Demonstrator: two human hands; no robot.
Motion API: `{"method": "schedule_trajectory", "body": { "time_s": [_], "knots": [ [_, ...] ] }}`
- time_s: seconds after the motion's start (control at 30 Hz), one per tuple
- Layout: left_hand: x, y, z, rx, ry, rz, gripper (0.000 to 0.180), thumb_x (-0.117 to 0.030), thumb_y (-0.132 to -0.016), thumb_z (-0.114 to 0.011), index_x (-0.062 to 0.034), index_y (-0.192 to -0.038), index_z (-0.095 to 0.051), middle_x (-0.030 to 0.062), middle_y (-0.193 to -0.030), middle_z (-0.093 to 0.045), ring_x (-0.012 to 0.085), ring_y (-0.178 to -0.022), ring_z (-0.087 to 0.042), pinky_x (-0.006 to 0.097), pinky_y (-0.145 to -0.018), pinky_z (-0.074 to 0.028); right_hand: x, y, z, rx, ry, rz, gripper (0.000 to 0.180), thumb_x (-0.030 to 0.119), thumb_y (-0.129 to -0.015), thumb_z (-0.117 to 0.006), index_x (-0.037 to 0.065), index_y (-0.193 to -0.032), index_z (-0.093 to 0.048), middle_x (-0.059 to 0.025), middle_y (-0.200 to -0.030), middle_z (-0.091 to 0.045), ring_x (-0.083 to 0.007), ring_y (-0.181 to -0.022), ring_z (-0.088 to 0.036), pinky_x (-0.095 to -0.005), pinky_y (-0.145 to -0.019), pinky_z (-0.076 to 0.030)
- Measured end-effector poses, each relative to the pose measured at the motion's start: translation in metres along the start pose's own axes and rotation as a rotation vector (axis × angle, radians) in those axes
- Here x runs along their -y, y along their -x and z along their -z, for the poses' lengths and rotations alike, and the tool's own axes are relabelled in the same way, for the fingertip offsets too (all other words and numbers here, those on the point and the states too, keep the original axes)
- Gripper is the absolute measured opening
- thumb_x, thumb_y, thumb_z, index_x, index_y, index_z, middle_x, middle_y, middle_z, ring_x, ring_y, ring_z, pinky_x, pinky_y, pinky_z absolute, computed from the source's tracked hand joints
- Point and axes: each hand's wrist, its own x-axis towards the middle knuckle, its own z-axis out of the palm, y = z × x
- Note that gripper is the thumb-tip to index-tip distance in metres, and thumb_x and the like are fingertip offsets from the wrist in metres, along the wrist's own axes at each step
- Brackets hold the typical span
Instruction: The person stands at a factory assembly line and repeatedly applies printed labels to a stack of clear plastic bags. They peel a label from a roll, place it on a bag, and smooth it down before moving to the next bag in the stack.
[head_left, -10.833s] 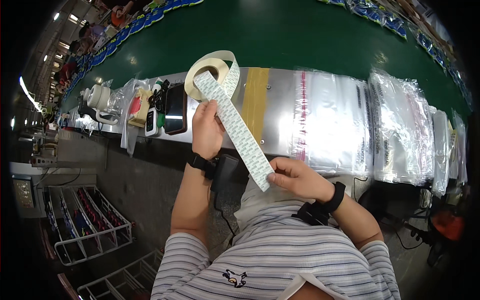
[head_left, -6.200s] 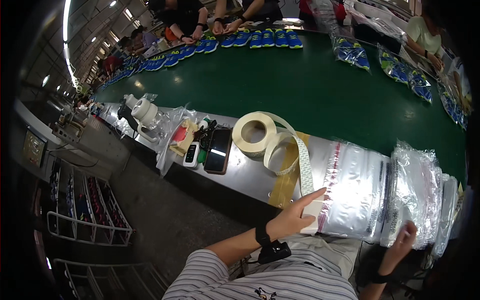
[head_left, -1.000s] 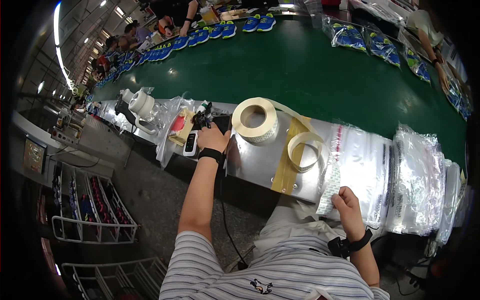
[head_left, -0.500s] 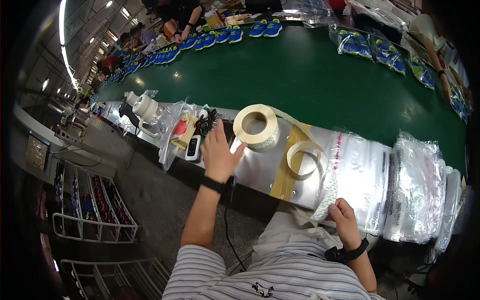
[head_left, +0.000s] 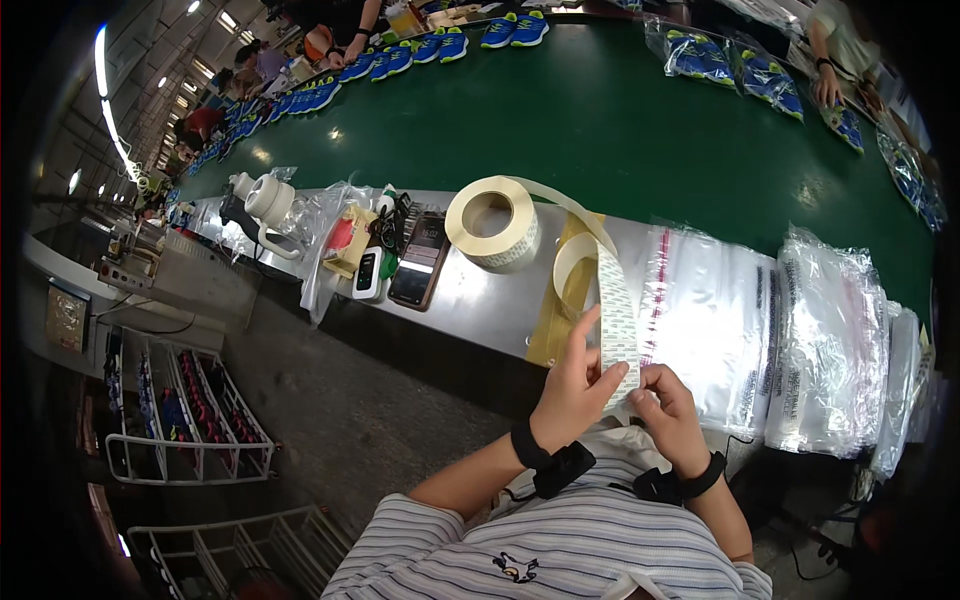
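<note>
Running nearly straight up and down just right of centre in the frame, the label strip (head_left: 618, 305) points its long axis toward the person's body, with its lower end at the two hands. Its roll (head_left: 522, 243) lies up and to the left of them, hole facing upward, on the metal counter (head_left: 475, 305); the left hand (head_left: 572, 392) is the nearer one to it. Between roll and hands the strip bends into a loose loop above the brown tape band (head_left: 546, 338).

The left hand has its thumb laid on the strip's face and its index finger stretched upward at the left edge — whether the other fingers grip from behind, I cannot tell. The right hand (head_left: 674, 415) sits just beside it, thumb and forefinger pinching the strip at its lower right corner.

Right of the strip lie clear plastic bags (head_left: 708, 335); left of the roll, a phone (head_left: 420, 262) and a small white device (head_left: 367, 278). Blue shoes (head_left: 515, 32) line the far edge of the green table (head_left: 560, 125) at the top.
</note>
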Motion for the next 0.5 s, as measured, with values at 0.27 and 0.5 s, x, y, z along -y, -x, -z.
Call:
{"method": "schedule_trajectory", "body": {
  "time_s": [0.27,0.5],
  "knots": [
    [-0.02,0.007,0.005,-0.085,-0.699,-0.501,0.028,-0.013,-0.077,-0.072,-0.0016,-0.102,-0.063,0.0116,-0.093,-0.063,0.0298,-0.084,-0.062,0.035,-0.074,-0.05,0.002,-0.013,-0.005,-0.059,0.11,0.146,0.013,0.004,-0.085,-0.062,0.002,-0.098,-0.063,-0.0049,-0.084,-0.06,-0.0144,-0.078,-0.052,-0.027,-0.072,-0.042],
    [-0.015,-0.003,0.012,0.005,-0.416,-0.314,0.02,-0.005,-0.084,-0.067,0.0025,-0.103,-0.064,0.0108,-0.098,-0.065,0.0162,-0.085,-0.063,0.025,-0.074,-0.05,0.016,-0.021,-0.012,-0.098,0.258,0.247,0.008,0.005,-0.083,-0.064,0.003,-0.091,-0.065,-0.0069,-0.08,-0.062,-0.0218,-0.078,-0.054,-0.0316,-0.072,-0.043]
  ]
}}
